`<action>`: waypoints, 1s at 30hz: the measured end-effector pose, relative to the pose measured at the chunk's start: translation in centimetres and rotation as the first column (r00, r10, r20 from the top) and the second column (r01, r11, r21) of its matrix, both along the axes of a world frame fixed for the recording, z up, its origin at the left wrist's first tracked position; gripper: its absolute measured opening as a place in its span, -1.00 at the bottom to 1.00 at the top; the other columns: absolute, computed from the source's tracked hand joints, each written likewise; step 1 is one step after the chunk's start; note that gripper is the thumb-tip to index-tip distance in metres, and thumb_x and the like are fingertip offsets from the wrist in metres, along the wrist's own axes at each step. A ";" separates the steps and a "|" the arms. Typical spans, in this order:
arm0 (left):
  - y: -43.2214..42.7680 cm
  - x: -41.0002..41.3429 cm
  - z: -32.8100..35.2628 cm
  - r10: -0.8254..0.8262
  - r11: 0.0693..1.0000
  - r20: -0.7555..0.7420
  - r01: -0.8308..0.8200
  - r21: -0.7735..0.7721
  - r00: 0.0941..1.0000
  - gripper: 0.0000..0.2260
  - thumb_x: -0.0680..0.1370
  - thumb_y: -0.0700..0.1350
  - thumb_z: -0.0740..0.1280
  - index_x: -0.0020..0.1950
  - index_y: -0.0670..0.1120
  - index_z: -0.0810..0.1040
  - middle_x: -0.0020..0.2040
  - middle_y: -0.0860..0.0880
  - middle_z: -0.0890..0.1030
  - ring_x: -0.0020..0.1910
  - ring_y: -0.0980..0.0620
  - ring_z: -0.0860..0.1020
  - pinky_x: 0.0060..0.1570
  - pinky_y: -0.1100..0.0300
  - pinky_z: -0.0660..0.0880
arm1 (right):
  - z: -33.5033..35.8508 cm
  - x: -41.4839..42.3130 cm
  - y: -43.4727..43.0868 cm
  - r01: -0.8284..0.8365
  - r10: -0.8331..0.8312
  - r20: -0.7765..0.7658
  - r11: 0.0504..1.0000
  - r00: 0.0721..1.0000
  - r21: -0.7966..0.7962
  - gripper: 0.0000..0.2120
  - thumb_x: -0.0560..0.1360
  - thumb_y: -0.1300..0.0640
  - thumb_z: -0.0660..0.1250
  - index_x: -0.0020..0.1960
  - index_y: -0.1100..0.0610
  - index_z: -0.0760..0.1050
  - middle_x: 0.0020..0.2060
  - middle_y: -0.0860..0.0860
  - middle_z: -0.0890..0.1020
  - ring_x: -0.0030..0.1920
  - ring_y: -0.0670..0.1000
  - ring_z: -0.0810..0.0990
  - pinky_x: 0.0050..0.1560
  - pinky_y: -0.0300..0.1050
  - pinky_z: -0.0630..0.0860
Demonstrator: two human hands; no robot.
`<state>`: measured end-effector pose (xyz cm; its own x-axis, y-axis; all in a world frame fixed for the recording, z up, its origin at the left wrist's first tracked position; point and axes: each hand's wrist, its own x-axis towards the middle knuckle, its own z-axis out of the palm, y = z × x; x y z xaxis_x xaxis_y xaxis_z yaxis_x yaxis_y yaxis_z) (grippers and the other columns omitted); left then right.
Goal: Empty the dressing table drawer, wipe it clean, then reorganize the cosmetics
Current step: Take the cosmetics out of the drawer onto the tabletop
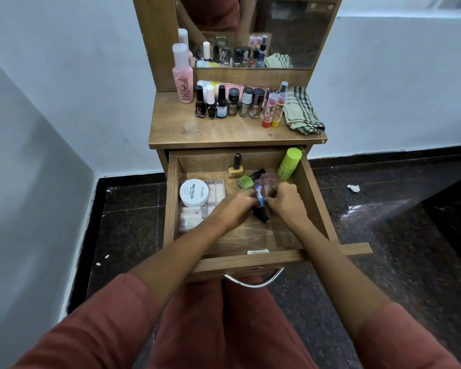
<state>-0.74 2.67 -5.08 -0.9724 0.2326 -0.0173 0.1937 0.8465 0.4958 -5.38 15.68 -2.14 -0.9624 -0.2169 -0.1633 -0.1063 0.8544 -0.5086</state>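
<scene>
The emptying step seems half done: in the open drawer (pixel 314 198) both hands, left (pixel 237 206) and right (pixel 286 199), close their fingers on small cosmetics (pixel 260 202), which next need lifting to the counter (pixel 197 129).

**Tabletop and open drawer**

The wooden tabletop (pixel 176 126) carries a pink bottle (pixel 183 78), a row of nail polish bottles (pixel 230 103), two lip balm sticks (pixel 273 110) and a folded checked cloth (pixel 302 111). The drawer (pixel 318 195) floor holds a white jar (pixel 194 192), a clear plastic case (pixel 194 217), a green tube (pixel 289 163) and polish bottles (pixel 236 167).
</scene>
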 end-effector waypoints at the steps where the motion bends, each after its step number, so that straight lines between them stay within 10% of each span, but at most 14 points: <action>1: 0.1 0.1 0.1 -0.031 0.999 -0.001 0.031 -0.022 1.000 -0.73 0.47 -0.21 0.22 0.11 -0.14 0.59 0.18 -0.15 0.54 0.12 -0.13 0.51 0.05 0.00 0.49 | 0.1 0.0 -0.3 -0.015 0.014 -0.014 1.000 1.000 -0.010 -0.86 0.47 0.25 0.30 -0.06 0.30 0.58 -0.08 0.24 0.63 -0.06 0.20 0.61 -0.16 -0.07 0.48; 13: 0.2 0.3 0.7 -0.265 0.868 0.054 0.262 -0.422 0.963 -0.72 0.54 -0.26 0.18 0.22 -0.16 0.52 0.15 -0.16 0.53 0.20 -0.15 0.40 0.15 -0.05 0.40 | 0.2 -1.1 -3.7 -0.130 0.162 -0.102 0.955 0.981 0.266 -0.79 0.53 0.33 0.13 0.10 0.30 0.47 0.08 0.24 0.54 0.12 0.25 0.53 0.03 0.04 0.48; 21: -0.4 0.4 1.1 -0.465 0.779 -0.159 0.317 -0.541 0.871 -0.90 0.21 -0.12 0.34 -0.36 0.00 0.64 -0.38 0.08 0.58 -0.39 0.07 0.55 -0.48 0.30 0.41 | 0.0 -1.4 -2.9 -0.045 0.047 -0.003 0.961 0.999 0.273 -0.74 0.58 0.24 0.12 0.24 0.29 0.36 0.23 0.24 0.44 0.24 0.24 0.45 0.17 0.03 0.41; 30: -0.5 0.4 2.7 0.054 0.997 -0.100 -0.059 -0.049 0.993 -0.72 0.56 -0.23 0.23 0.26 -0.15 0.49 0.16 -0.15 0.55 0.15 -0.13 0.49 0.02 0.03 0.45 | 1.7 -1.3 -1.0 0.011 -0.012 -0.011 0.998 1.000 -0.065 -0.71 0.42 0.14 0.41 0.11 0.19 0.56 0.06 0.18 0.64 0.06 0.19 0.60 0.08 0.10 0.54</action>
